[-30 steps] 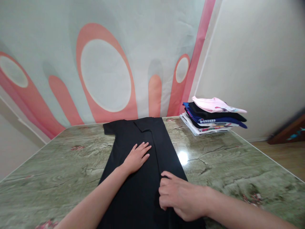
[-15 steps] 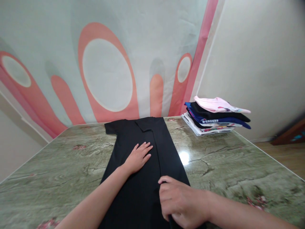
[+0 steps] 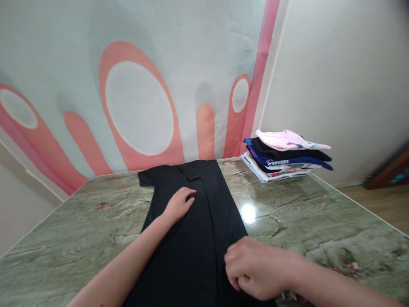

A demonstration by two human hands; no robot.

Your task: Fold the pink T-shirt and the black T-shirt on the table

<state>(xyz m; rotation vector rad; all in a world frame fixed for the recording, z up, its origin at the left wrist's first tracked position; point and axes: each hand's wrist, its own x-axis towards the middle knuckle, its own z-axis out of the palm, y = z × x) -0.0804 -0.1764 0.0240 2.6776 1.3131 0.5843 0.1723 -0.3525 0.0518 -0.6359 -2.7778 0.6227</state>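
Observation:
A black short-sleeved T-shirt (image 3: 183,251) lies on the table, its right side folded inward so that a long fold edge runs down its length. One sleeve points left at the far end. On the shirt's upper middle rests my left hand (image 3: 179,203), palm down, fingers stretched out and holding nothing. Over the folded side, near the shirt's right edge, is my right hand (image 3: 252,267), with its fingers curled closed. The underside of that hand is hidden, so whether cloth is pinched in it cannot be seen.
The table (image 3: 83,238) has a glossy green, marble-like top with a bright light reflection. At its far right stands a stack of folded clothes (image 3: 284,153), a pink one on top. A wall with a coral and white print (image 3: 143,98) rises behind the table.
My right hand has shifted right across the folded side, which now lies flatter. My left hand stays on the shirt with its fingers less spread. The view has tilted slightly.

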